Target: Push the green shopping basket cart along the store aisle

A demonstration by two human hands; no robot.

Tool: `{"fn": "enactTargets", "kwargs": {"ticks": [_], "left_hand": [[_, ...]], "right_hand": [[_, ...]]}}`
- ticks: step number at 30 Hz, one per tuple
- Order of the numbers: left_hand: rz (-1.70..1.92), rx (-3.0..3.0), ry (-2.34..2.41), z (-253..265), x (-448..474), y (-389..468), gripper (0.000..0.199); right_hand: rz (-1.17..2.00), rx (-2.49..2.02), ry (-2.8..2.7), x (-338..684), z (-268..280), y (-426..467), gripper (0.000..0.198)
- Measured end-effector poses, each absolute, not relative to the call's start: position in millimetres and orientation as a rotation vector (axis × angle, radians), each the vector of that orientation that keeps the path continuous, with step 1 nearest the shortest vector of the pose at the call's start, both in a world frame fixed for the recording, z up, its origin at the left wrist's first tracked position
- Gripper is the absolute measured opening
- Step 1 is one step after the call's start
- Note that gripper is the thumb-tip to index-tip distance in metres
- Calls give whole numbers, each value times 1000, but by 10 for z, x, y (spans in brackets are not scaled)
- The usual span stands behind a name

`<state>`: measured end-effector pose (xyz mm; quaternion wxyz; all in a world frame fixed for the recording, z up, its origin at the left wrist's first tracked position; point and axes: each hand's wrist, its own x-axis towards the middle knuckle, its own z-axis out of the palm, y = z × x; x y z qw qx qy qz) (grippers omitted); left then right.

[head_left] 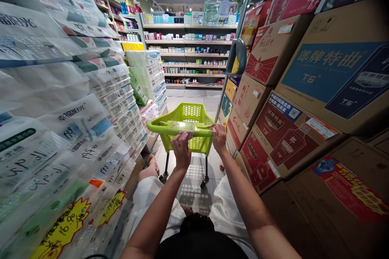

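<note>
A lime-green plastic shopping cart [194,110] stands in front of me in the aisle, and the part of its basket that I can see holds nothing. My right hand [219,137] is closed around the right end of its green handle [161,128]. Near the handle's middle, my left hand [181,147] has its fingers bent onto the bar. A small, pinkish, crumpled-looking piece [189,134] shows at those fingertips; its kind is unclear. The cart's thin dark legs end in small wheels on the tiled floor.
Wrapped tissue packs [109,93] are piled high along the left. Printed cartons [331,60] form a wall on the right, beside a metal post with a grey loop handle [236,57]. Shelves of small boxes and bottles [188,54] stand across the aisle's far end.
</note>
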<state>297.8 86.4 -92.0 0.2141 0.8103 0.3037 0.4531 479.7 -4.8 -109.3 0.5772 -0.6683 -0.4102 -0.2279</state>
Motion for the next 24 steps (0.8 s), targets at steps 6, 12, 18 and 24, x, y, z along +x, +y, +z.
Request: {"fn": "enactTargets", "kwargs": {"ticks": [6,12,18,24], "left_hand": [[1489,1554,1271,-1063,3263,866,52],[1564,1606,1135,-1082,3440,709,47],[1672,1380,1444,-987,3378,1075,44],[1439,1385,1145,-1167,3510,701,49]], "right_hand": [[-543,-1543,-956,4717,-1076,1,34],[-567,-1559,-958,4676,-1069,28,38],[-601,-1580,-944,4645,-1075,23,42],[-586,-1552,-930,4617,-1063,43,43]]}}
